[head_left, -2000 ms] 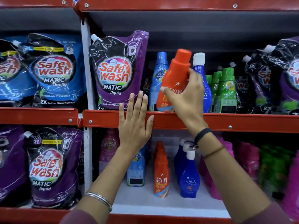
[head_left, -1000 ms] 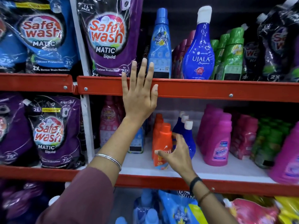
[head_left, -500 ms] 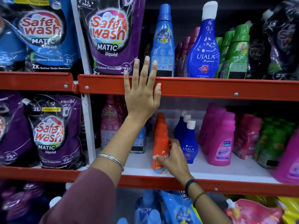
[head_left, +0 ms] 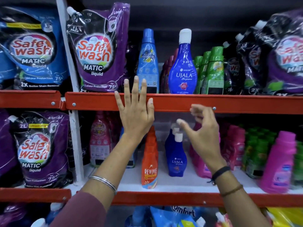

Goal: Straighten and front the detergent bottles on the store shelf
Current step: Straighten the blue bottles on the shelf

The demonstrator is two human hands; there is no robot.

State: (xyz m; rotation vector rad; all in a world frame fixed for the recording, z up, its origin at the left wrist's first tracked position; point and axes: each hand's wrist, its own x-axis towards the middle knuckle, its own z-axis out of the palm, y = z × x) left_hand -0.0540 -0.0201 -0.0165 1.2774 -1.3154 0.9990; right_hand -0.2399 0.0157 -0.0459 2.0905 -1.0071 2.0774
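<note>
An orange Revive bottle (head_left: 149, 163) stands upright at the front of the lower shelf, label facing out. Right of it stands a small blue Ujala bottle (head_left: 176, 158) with more behind. My left hand (head_left: 135, 110) lies flat and open against the red upper shelf rail (head_left: 237, 104). My right hand (head_left: 203, 136) hovers in the air in front of the small Ujala bottles, fingers spread and curled, holding nothing. On the upper shelf stand a light-blue bottle (head_left: 147, 63) and a large blue Ujala bottle (head_left: 183, 66).
Purple Safe Wash pouches (head_left: 96, 51) and blue ones (head_left: 31, 51) fill the left bays. Green bottles (head_left: 213, 71) and dark pouches (head_left: 270, 59) sit upper right. Pink bottles (head_left: 278, 163) and green ones (head_left: 255, 151) crowd the lower right. A white upright (head_left: 74, 140) divides the bays.
My right hand has let go of the orange Revive bottle, which now stands on the lower shelf, and has risen up and to the right. My left hand stays on the rail.
</note>
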